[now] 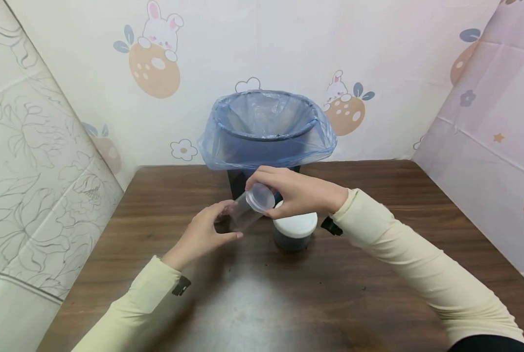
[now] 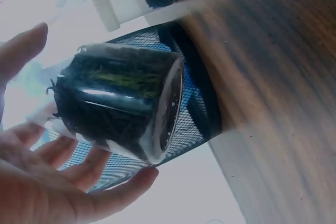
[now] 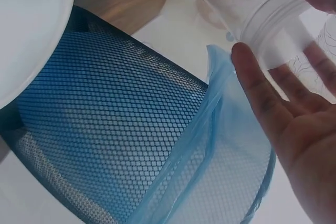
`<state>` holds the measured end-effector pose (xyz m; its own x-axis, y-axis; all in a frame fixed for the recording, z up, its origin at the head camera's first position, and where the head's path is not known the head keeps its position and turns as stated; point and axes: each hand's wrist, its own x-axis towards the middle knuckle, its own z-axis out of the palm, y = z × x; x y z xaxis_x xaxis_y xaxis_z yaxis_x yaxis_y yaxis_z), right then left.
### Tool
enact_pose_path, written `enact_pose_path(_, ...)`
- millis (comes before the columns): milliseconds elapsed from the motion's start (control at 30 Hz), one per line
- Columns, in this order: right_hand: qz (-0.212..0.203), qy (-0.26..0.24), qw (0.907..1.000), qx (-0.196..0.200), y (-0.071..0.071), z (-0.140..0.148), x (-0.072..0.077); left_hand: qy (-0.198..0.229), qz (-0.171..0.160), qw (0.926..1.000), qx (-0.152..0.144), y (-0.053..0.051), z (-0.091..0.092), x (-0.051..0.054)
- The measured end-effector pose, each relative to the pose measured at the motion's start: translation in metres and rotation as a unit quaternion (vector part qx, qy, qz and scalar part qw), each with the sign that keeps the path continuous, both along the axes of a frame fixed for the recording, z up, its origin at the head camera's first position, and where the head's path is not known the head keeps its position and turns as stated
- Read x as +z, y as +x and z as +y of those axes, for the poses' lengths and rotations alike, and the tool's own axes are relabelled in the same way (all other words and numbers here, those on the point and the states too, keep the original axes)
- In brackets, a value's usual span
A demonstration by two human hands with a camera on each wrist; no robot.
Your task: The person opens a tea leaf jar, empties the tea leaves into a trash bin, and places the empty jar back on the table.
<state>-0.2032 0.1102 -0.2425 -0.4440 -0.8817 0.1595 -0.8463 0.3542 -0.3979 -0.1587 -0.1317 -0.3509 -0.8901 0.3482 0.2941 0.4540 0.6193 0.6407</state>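
Over the wooden table (image 1: 376, 293), my left hand (image 1: 200, 235) curls around a clear plastic jar (image 1: 245, 211), my right hand (image 1: 299, 190) pinching its rim, near a white-lidded container (image 1: 296, 227) and blue-lined mesh bin (image 1: 266, 154).

Bin (image 1: 239, 182): is standing on the wooden table (image 1: 266, 293), wearing a blue liner (image 1: 262, 152).
Back wall hanging (image 1: 284, 39): is showing rabbits.
Left panel (image 1: 37, 142): is displaying flower outlines.

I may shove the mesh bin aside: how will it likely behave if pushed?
The mesh bin is probably light for its size, given its perforated wall. Pushed high, it might tip: its base looks narrower than its rim. The thin blue liner likely flops, as its overhang is loose and creased.
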Motion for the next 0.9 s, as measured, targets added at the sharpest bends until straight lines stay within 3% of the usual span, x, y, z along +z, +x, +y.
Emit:
enact_pose_path(367, 0.032, -0.037, 0.9981, 0.038, 0.011, 0.019, -0.001, -0.011, -0.006, 0.9985, -0.053, -0.002, -0.003, 0.007)
enact_pose_path(600, 0.030, -0.054, 0.9980, 0.014, 0.012, 0.040, 0.004, -0.012, -0.011, 0.9980, -0.062, -0.003, -0.004, 0.006)
enact_pose_path(900, 0.075, -0.055, 0.9947, -0.043, 0.005, 0.084, -0.004, -0.005, -0.002, 0.9980, -0.063, 0.000, -0.007, 0.003)
